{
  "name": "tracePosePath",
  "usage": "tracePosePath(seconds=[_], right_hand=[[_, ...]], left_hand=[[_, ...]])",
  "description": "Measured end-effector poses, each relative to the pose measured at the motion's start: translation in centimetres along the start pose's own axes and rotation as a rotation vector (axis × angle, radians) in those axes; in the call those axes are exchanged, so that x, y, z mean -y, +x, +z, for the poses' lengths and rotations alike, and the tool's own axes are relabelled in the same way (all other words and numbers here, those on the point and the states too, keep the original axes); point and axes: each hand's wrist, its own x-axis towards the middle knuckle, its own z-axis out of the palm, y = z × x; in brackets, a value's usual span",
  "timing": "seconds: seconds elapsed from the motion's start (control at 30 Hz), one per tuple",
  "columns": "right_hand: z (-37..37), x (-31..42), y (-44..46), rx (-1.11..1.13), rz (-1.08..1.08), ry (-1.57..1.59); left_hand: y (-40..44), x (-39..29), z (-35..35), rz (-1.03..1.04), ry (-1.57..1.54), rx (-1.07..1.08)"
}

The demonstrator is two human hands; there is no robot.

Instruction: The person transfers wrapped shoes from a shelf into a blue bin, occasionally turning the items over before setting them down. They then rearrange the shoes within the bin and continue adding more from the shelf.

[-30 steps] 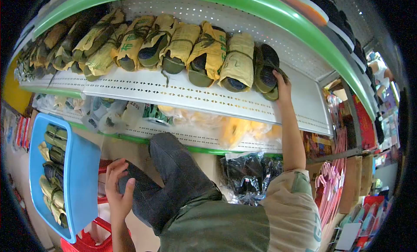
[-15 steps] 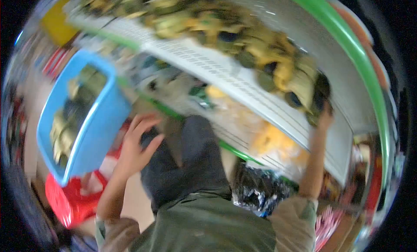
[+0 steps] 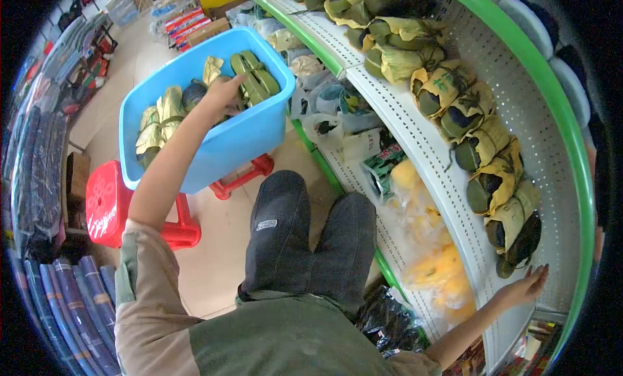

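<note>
My left hand (image 3: 227, 95) is down inside a light blue plastic tub (image 3: 224, 157), its fingers bent around the near side of a pair of green shoes (image 3: 255, 79); the fingertips are partly hidden. Paper-wrapped shoe bundles (image 3: 159, 120) lie in the same tub. On the right, my right hand (image 3: 527, 286) is stretched out with its fingers extended and holds nothing. It is just below the end of a row of green shoes in yellowish paper (image 3: 490, 179) on the white shelf (image 3: 415, 129). A dark shoe (image 3: 524, 241) at the row's end is nearest to it.
The tub rests on red plastic stools (image 3: 107, 204). A lower shelf holds bagged goods and yellow items in clear plastic (image 3: 441, 272). A black plastic bag (image 3: 389, 317) lies near my legs. Rolled dark fabric or sheeting (image 3: 81, 304) stands at the left. A green rim (image 3: 577, 149) edges the shelf.
My left hand has moved from above my lap into the tub. My right hand has come off the end shoe and opened beside it. The view has turned, bringing the tub nearer the middle.
</note>
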Motion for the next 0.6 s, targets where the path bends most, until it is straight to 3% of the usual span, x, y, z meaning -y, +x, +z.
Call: tracePosePath(seconds=[0.1, 0.17, 0.2, 0.33, 0.43, 0.5, 0.57, 0.6], right_hand=[[1.1, 3.6, -1.7, 0.037, -0.017, 0.005], [1.1, 5.1, -2.8, 0.06, -0.024, 0.009], [1.1, 5.5, -3.1, 0.077, -0.034, 0.006], [0.4, 4.7, -4.1, 0.144, -0.033, 0.083], [0.0, 4.3, -4.3, 0.165, 0.004, 0.118], [-0.2, 4.1, -4.4, 0.147, 0.007, 0.131], [-0.3, 4.3, -4.3, 0.117, 0.001, 0.136], [-0.3, 5.0, -4.4, 0.093, -0.019, 0.121]], left_hand=[[11.2, 4.4, 1.5, -0.094, 0.063, 0.256], [11.4, 3.4, 3.5, -0.046, 0.2, 0.266], [11.4, 3.0, 4.2, -0.131, 0.272, 0.19], [15.0, 4.7, 5.1, -0.095, 0.403, -0.16], [18.1, 6.7, 3.9, -0.007, 0.193, -0.248], [14.3, 5.0, 2.1, -0.028, -0.432, 0.055], [10.6, 2.0, 0.1, -0.158, -0.536, 0.119], [8.4, 0.9, -0.5, -0.093, -0.597, 0.177]])
